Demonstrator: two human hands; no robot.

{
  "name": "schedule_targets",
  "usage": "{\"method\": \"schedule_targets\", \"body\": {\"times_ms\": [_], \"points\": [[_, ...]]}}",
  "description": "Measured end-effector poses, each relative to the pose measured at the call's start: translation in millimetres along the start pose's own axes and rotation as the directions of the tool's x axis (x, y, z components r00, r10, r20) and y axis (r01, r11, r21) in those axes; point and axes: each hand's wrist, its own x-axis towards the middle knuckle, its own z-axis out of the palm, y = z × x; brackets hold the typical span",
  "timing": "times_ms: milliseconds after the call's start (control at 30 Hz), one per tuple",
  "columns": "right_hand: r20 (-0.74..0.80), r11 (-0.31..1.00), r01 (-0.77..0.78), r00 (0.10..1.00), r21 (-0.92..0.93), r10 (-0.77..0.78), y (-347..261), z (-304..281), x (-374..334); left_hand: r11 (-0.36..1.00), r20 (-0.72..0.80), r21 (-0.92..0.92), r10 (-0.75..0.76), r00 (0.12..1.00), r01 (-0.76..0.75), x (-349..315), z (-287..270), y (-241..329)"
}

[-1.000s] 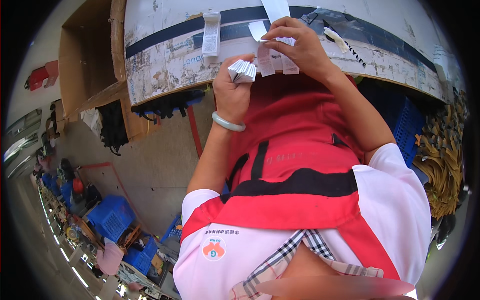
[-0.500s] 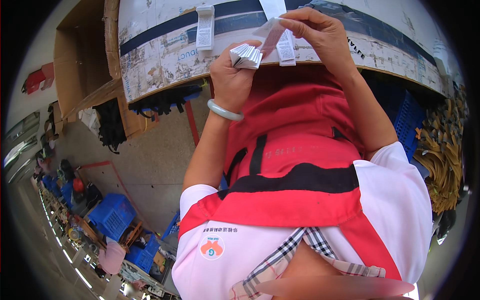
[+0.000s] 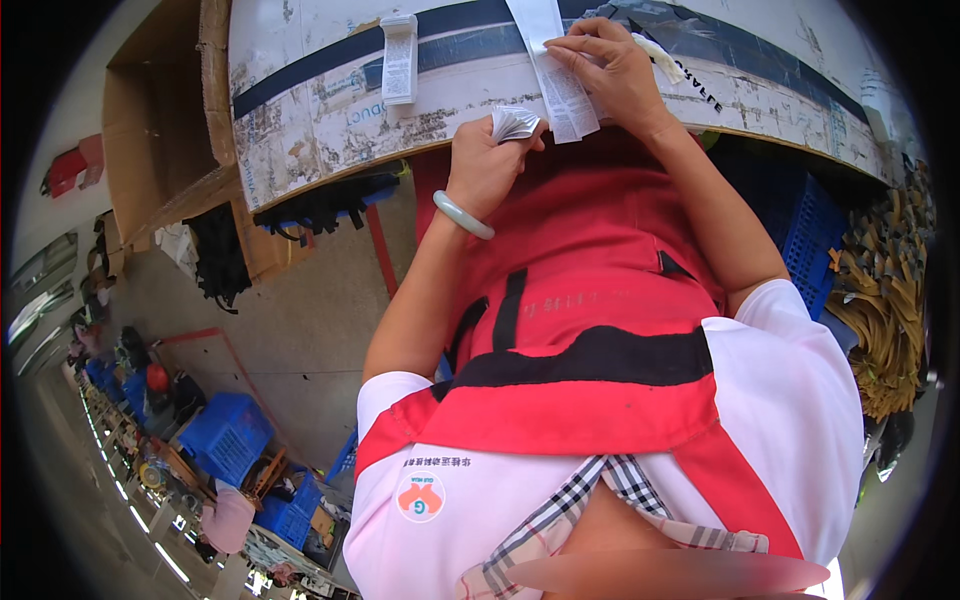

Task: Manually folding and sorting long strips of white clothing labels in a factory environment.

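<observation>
My left hand (image 3: 484,168) is closed around a fanned stack of white labels (image 3: 514,123), held above the table's near edge. My right hand (image 3: 618,80) bends over long white printed label strips (image 3: 566,104), pinching at one with thumb and forefinger. These strips lie across the table, their lower ends reaching past its near edge. Left of them, a separate bundle of printed white labels (image 3: 400,68) lies on the tabletop, away from both hands.
The worktable (image 3: 310,135) is covered with worn printed board and dark tape. An open cardboard box (image 3: 165,120) stands at its left. Black straps (image 3: 335,200) hang beneath the edge. At right are a blue crate (image 3: 806,235) and a pile of tan pieces (image 3: 885,300).
My right hand has moved a little left and down, bringing a label from beside the left hand's stack onto the strips. My left hand has shifted slightly right and lower.
</observation>
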Motion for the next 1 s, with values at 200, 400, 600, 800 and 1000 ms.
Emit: {"method": "schedule_targets", "body": {"times_ms": [200,400,600,800,1000], "points": [[0.083,0.933,-0.149,0.988,0.327,0.128,-16.4,-18.3,0.9,0.913,-0.146,0.155,0.400,0.905,-0.378,10.0,3.1,16.5],[0.235,0.748,-0.262,0.961,0.610,0.145,-51.3,-35.5,-1.7,0.864,-0.134,0.118,0.502,0.854,-0.490,8.9,-3.2,24.9],[0.390,0.695,-0.364,0.912,0.621,0.130,-54.7,-39.3,-4.2,0.920,-0.106,-0.026,0.387,0.916,-0.391,-0.8,-5.9,19.5],[0.474,0.667,-0.448,0.866,0.596,0.158,-59.6,-39.5,-6.6,0.910,-0.083,-0.074,0.402,0.912,-0.408,0.2,-7.6,14.9],[0.498,0.671,-0.441,0.859,0.596,0.122,-64.4,-42.4,-4.8,0.920,-0.120,-0.153,0.345,0.931,-0.360,-5.1,-7.2,13.0]]}}
